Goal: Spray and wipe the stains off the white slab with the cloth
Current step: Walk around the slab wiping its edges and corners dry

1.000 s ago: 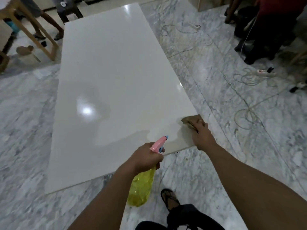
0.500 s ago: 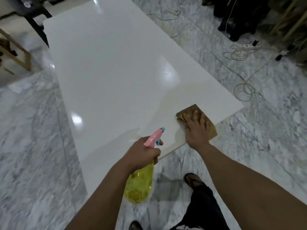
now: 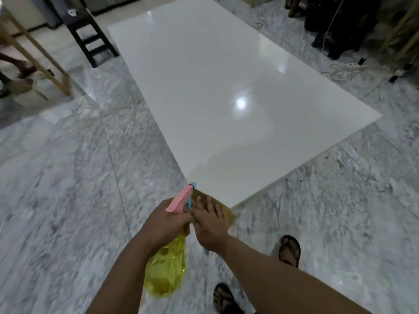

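The white slab (image 3: 226, 98) lies flat on the floor, its near corner right under the hands. The brown cloth (image 3: 223, 210) sits on that corner beneath the right hand (image 3: 209, 225), whose fingers lie spread and flat on it. Half a second ago the cloth was further along the near edge, so the wipe has run across to this corner (a faint yellowish smear beyond the fingers suggests stains remain there). Just left, touching the right hand, the left hand (image 3: 166, 223) grips the neck of the spray bottle (image 3: 166, 270), nozzle toward the slab. Around lies grey marble floor (image 3: 68, 189), a dark chair (image 3: 88, 39) far ahead-left, cables (image 3: 340, 73) far ahead-right.
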